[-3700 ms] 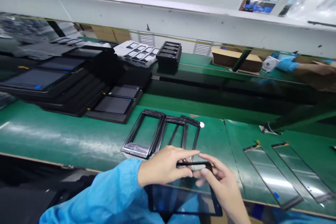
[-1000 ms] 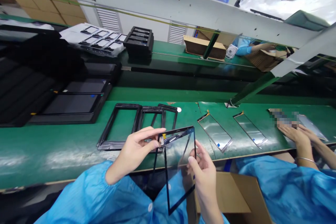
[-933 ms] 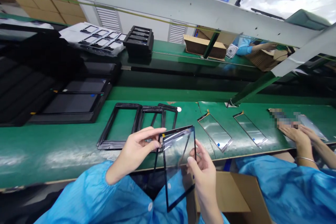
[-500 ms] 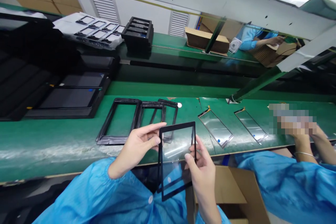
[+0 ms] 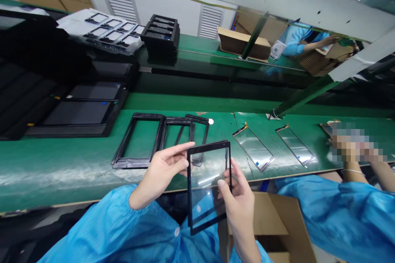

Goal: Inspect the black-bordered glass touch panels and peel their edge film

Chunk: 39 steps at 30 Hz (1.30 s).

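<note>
A touchscreen glass panel [image 5: 208, 172] with a black border is held upright and slightly tilted before my chest. A second dark edge, looking like a black frame [image 5: 189, 207], shows close behind its left side. My left hand [image 5: 163, 174] is closed at the upper left edge, pinching this frame near the glass. On the right edge, my right hand [image 5: 237, 197] grips the glass panel, thumb on its face and fingers behind. Several empty black frames [image 5: 125, 141] lie on the green bench beyond my hands. To the right rest two clear panels [image 5: 254, 148], each with an orange flex tail.
Stacked black trays with screens [image 5: 77, 113] occupy the left. A co-worker's hands [image 5: 348, 144] work at the far right, partly blurred. Below the bench edge is an open cardboard box [image 5: 271, 218]. A green post [image 5: 302, 100] rises from the bench. The shelf holds black trays [image 5: 160, 28].
The glass panel has tilted slightly and now lines up more closely with the black frame behind it. Both hands keep their hold. The co-worker's hands have shifted slightly.
</note>
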Tool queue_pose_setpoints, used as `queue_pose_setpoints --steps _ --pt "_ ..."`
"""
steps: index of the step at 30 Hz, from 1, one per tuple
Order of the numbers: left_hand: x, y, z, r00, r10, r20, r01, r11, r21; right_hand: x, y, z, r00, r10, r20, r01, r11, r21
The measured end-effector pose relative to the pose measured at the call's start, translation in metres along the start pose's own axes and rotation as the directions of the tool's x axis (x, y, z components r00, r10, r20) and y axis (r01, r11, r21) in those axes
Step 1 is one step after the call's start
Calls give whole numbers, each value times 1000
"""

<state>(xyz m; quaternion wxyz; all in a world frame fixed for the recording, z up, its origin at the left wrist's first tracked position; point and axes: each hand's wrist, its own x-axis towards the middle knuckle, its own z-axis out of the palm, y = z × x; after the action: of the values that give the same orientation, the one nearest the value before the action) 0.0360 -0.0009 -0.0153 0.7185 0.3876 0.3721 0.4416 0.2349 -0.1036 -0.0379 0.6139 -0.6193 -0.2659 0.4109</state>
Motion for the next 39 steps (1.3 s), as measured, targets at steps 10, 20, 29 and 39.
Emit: queue_pose_setpoints --steps 10,20,29,39 --pt "2 -6 -5 1000 15 -23 -14 999 52 0 2 -3 1000 17 -14 -18 1000 -25" --pt "1 -3 -6 1000 -29 -9 30 997 68 0 4 -1 999 39 -12 -39 999 13" --pt "0 1 -6 998 -65 -13 66 996 67 1 -1 6 1000 29 10 -29 999 -13" --pt "-2 8 0 996 -41 -85 54 986 160 2 7 2 974 -226 22 222 927 -301"
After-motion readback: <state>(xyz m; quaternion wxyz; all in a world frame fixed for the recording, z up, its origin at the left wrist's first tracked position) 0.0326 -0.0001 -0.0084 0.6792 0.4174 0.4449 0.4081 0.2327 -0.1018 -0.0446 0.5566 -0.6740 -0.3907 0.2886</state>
